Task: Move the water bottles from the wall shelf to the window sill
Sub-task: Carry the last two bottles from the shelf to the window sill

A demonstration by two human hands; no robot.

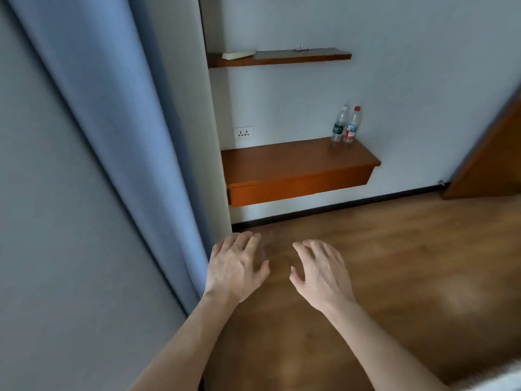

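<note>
Water bottles: green-label bottle [339, 124] and red-label bottle [352, 125] upright, touching, at right end of lower wall shelf [282, 162]; left hand [235, 268] and right hand [321, 273] empty, fingers spread, over wood floor [394, 249], well apart from shelf; blue curtain [112, 122] left.

Green-labelled bottle [339, 124] and red-capped bottle [351, 126] stand upright, side by side, at the wall shelf's [282, 165] back right corner.
</note>
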